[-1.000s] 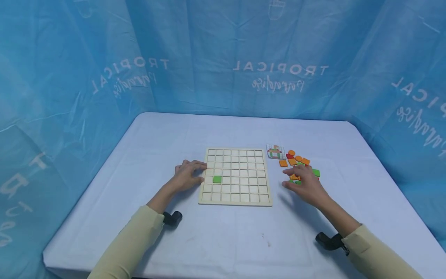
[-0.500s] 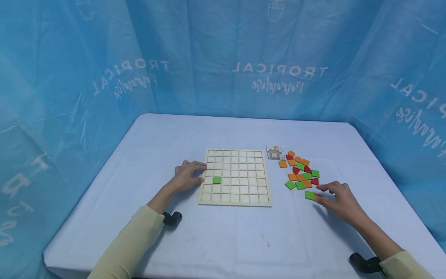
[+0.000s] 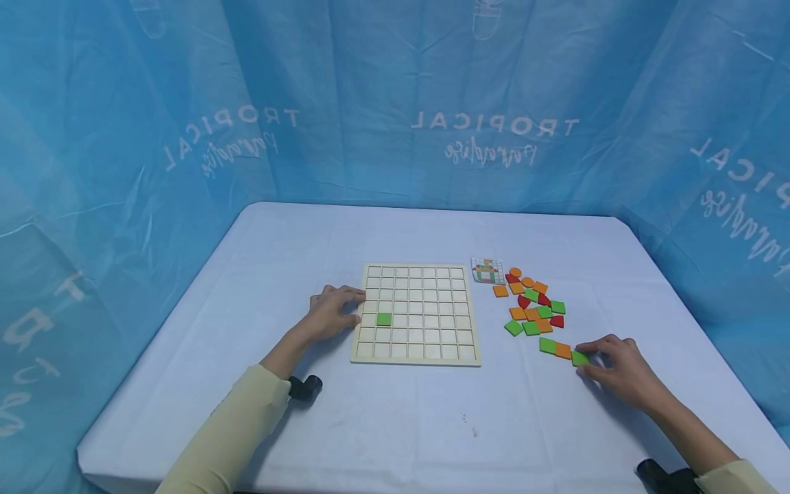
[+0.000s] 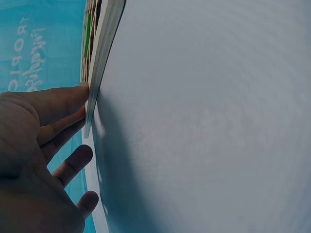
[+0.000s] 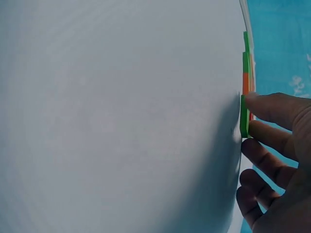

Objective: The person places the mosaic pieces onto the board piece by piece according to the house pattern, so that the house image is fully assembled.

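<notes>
A pale wooden grid board (image 3: 423,295) lies on the table with one green square tile (image 3: 384,319) in a cell at its left. My left hand (image 3: 333,312) touches the board's left edge; in the left wrist view, its thumb and fingers (image 4: 65,104) reach that edge fairly straight. At the right, my right hand (image 3: 623,374) pinches a green square tile (image 3: 579,359) between thumb and forefinger, low at the table. The right wrist view shows this tile (image 5: 244,116) edge-on. An orange square tile (image 3: 563,350) and another green tile (image 3: 546,345) line up beside it.
Several loose orange, green and red tiles (image 3: 532,313) lie right of the board. A small printed card (image 3: 487,270) with a coloured grid pattern sits at the board's upper right corner. Blue printed curtains (image 3: 382,89) surround the white-covered table (image 3: 395,432).
My right hand has moved right and toward me, from over the tile pile to the end of the short row, uncovering the pile and the orange tile. My left hand stays at the board.
</notes>
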Demonstrator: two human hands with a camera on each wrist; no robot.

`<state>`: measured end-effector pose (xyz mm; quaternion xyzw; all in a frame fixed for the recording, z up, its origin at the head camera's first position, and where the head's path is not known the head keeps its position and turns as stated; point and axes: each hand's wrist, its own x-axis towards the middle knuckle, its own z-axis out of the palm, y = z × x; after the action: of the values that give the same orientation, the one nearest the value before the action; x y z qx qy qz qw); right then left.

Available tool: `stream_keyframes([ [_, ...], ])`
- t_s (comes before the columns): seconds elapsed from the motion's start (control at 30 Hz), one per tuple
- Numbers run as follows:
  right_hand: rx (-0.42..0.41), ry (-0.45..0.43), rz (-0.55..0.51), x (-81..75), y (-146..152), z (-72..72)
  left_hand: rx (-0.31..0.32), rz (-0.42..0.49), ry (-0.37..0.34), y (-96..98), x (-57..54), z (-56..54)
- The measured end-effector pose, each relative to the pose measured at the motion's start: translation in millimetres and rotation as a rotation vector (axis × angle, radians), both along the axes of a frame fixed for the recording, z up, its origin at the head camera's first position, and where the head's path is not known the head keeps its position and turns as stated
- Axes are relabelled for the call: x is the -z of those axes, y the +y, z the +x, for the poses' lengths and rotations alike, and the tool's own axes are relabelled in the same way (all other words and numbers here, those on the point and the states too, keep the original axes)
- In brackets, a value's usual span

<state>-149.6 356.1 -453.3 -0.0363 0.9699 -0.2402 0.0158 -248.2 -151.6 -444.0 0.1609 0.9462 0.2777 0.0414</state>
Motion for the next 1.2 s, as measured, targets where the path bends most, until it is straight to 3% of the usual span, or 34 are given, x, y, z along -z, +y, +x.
stream_keyframes([
  [0.6,-0.014,0.052,-0.004,3.9,3.7,1.6,0.008,-0.003,0.006,-1.3,0.1,0.0],
  [0.83,-0.028,0.067,-0.043,-1.4,1.9,2.0,0.014,-0.006,0.013,-1.4,-0.8,1.1],
  [1.03,-0.067,0.092,-0.113,-11.9,-21.7,-3.6,0.016,-0.003,0.016,-1.0,-1.4,1.2],
  [1.2,-0.094,0.090,-0.158,-16.6,-57.9,-16.9,0.017,0.007,0.014,-1.5,-1.9,1.9],
])
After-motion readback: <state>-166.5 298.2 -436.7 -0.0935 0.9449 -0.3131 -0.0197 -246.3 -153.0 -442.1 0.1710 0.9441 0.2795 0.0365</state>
